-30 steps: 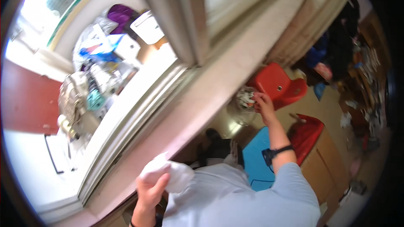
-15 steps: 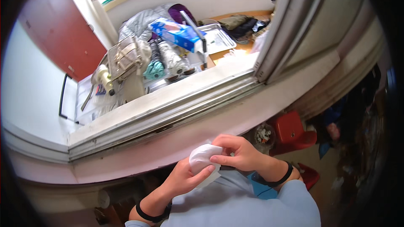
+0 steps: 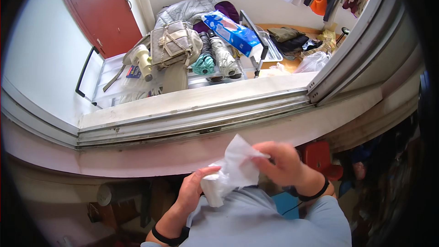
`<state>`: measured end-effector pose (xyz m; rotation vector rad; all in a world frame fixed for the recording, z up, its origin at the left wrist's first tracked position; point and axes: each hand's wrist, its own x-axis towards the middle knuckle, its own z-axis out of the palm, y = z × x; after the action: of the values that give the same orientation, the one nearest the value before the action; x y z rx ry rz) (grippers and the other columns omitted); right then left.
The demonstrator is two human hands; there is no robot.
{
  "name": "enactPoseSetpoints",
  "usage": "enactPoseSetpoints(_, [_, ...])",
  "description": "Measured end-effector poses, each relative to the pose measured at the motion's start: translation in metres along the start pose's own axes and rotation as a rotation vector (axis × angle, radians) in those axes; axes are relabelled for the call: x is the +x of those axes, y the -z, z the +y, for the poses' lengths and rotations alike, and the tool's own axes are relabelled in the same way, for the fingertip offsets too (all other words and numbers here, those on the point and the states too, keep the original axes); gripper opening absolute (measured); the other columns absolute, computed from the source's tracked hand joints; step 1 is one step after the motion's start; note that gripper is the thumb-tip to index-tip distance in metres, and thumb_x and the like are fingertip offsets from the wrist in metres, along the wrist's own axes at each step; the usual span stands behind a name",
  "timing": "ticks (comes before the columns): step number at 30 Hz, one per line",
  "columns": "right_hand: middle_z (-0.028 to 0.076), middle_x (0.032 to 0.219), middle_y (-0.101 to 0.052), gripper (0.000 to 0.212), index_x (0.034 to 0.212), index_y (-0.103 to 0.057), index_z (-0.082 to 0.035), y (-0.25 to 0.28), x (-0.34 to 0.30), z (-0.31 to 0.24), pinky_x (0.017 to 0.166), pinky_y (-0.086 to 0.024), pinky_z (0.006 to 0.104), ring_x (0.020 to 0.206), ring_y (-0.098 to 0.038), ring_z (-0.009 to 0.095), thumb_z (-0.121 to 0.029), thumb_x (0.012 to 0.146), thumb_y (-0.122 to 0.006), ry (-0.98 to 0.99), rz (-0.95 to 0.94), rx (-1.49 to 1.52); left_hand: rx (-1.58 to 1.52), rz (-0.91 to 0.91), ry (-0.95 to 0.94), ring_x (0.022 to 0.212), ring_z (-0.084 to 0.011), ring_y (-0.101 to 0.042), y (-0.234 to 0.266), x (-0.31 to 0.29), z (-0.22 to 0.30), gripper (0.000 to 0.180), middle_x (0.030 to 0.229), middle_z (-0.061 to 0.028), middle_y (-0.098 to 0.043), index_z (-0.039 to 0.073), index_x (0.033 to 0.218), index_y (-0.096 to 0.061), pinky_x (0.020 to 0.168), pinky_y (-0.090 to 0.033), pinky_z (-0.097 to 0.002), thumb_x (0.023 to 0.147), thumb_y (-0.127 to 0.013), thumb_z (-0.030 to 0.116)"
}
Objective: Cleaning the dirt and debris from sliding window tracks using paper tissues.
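My left hand is closed around a white, soft bundle of what looks like tissue paper, held in front of my shirt. A thin, slightly see-through sheet of it stretches up and to the right from the bundle. At the sheet's right edge my right hand pinches it between thumb and fingers; this hand is a little blurred. Both hands are just on my side of the pinkish window sill.
Beyond the window track stands a cart with a beige bag, folded umbrellas and a blue box. Clothes hang at the far right. A red stool is beside my right arm.
My right hand has moved right and away from my left, drawing the white sheet out from the bundle. My view has shifted, showing more of the room to the right.
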<state>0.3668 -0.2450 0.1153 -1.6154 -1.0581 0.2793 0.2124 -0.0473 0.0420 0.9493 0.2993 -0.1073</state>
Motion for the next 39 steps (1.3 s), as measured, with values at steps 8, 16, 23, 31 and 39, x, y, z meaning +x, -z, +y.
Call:
enactPoseSetpoints(8, [0.01,0.093,-0.065,0.032,0.104,-0.063,-0.005,-0.008,0.102,0.004,0.063,-0.05,0.0269,0.073,-0.062,0.016,0.007,0.076,-0.053,0.016,-0.214,-0.144,-0.057,0.337,-0.275,0.102,-0.0195,-0.057,0.037,-0.053,-0.004,0.042,0.11,-0.0141,-0.06,-0.005,0.117,-0.055,0.091,-0.043,-0.0322,0.095,-0.046,0.03])
enactPoseSetpoints(16, [0.01,0.087,-0.064,0.018,0.094,-0.064,-0.005,-0.058,0.135,0.028,0.064,-0.051,0.0324,0.074,-0.063,0.024,-0.005,0.078,-0.057,0.174,-0.358,-0.26,-0.107,0.527,-0.403,0.1,-0.0199,-0.058,0.046,-0.082,-0.013,0.039,0.108,-0.0141,-0.06,-0.006,0.113,-0.057,0.091,-0.044,-0.0328,0.093,-0.049,0.027])
enactPoseSetpoints(23, [0.008,0.084,-0.064,0.016,0.095,-0.061,-0.008,-0.054,0.139,0.05,0.065,-0.051,0.0363,0.075,-0.063,0.027,-0.01,0.08,-0.063,0.395,-0.214,-0.55,-0.125,0.601,-0.448,0.097,-0.0177,-0.057,0.05,-0.089,-0.017,0.035,0.105,-0.0123,-0.061,-0.005,0.112,-0.058,0.089,-0.044,-0.0305,0.093,-0.05,0.024])
enactPoseSetpoints(31, [0.003,0.091,-0.062,0.024,0.098,-0.06,-0.01,-0.06,0.12,0.065,0.071,-0.05,0.0326,0.086,-0.061,0.02,-0.007,0.075,-0.061,0.639,-0.234,-0.71,-0.108,0.611,-0.449,0.096,-0.0162,-0.057,0.045,-0.084,-0.012,0.033,0.105,-0.0115,-0.061,-0.004,0.112,-0.058,0.087,-0.045,-0.0288,0.093,-0.051,0.021])
enactPoseSetpoints(39, [0.001,0.092,-0.056,0.013,0.087,-0.061,-0.01,-0.062,0.099,0.061,0.074,-0.046,0.0307,0.089,-0.056,0.017,-0.011,0.074,-0.064,0.647,-0.286,-0.76,-0.068,0.636,-0.445,0.093,-0.0146,-0.057,0.045,-0.085,-0.014,0.033,0.101,-0.0096,-0.061,-0.004,0.111,-0.059,0.085,-0.045,-0.0269,0.092,-0.053,0.022])
